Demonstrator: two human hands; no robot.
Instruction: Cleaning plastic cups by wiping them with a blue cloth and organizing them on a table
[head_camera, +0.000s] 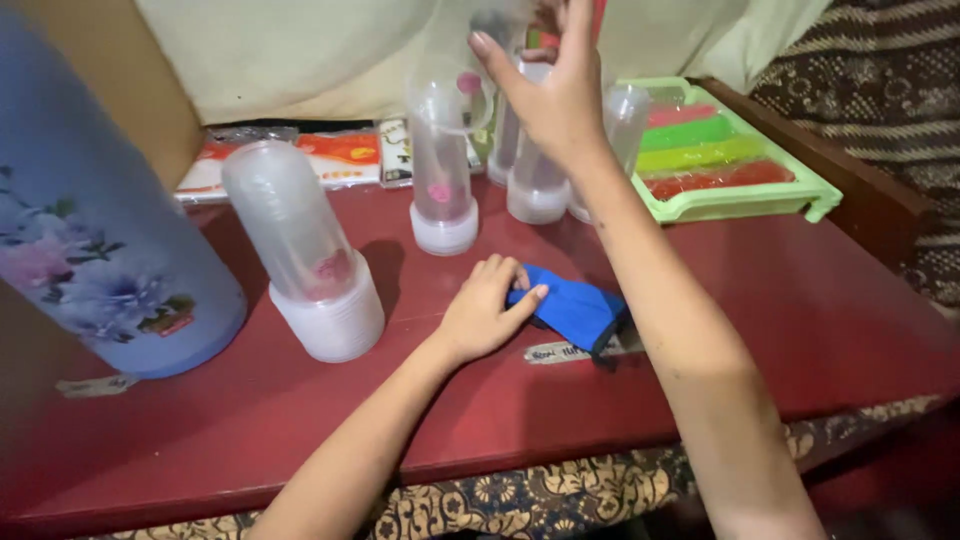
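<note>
Head view: blue cloth (578, 308) under left fingers (522, 297)

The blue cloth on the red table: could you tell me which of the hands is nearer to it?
Left. The left hand rests on the table with fingertips touching the blue cloth; the right hand is raised well above, among the clear plastic containers.

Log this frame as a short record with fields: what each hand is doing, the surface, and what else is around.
left hand: rests on the blue cloth, fingers on its edge
right hand: raised, gripping a clear plastic tube above the others
surface: dark red table
upright tubes: several clear ones on white bases, largest at left
tray: green tray of coloured strips, back right
left edge: blue flowered flask
</note>
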